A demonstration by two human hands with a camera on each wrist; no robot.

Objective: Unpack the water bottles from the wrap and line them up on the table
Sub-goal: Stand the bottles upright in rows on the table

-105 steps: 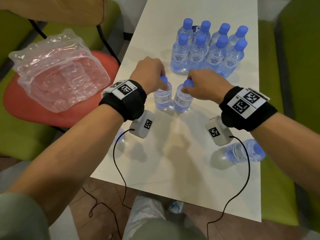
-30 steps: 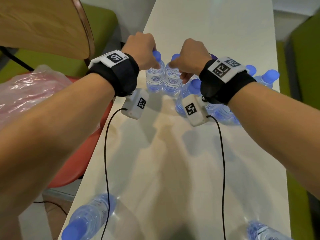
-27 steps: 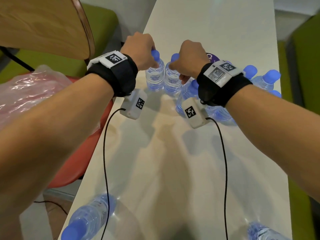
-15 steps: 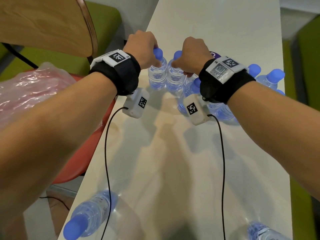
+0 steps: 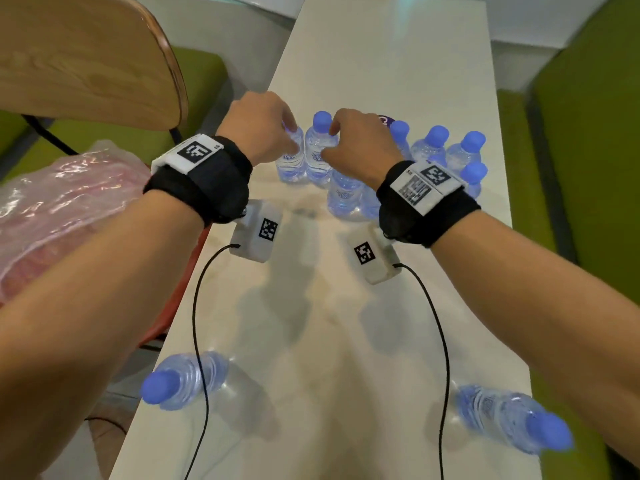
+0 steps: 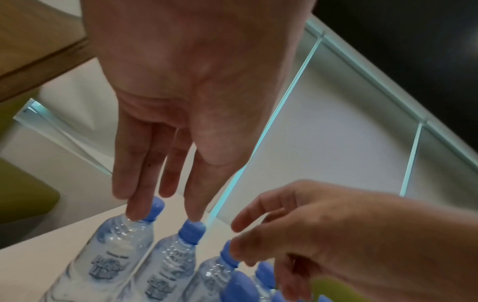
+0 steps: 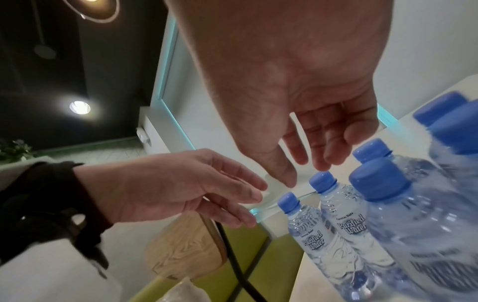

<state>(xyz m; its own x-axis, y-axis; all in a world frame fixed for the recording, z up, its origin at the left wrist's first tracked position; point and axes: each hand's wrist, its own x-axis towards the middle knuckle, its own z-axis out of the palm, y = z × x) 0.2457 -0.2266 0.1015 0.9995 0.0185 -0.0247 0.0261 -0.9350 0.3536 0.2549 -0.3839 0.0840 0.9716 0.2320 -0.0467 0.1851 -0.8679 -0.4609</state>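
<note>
1. Blue-capped water bottles stood clustered at the far middle of the table; two more stood upright at the cluster's left edge, just under the hands.
2. Both hands had let go: the left hand hung loose-fingered over the left bottle, its fingertips seemingly brushing the neck, while the right hand hovered relaxed above the right bottle, holding nothing.
3. To finish this step well, I judged the hands should lift straight up, so no cap was nudged and the pair stayed flush with the row.
4. Half a second before, each hand gripped its bottle by the cap; now the fingers were spread and the bottles stood free.
5. Two bottles lay on their sides near the front edge, one left, one right, waiting; the empty wrap sat on the chair.
</note>
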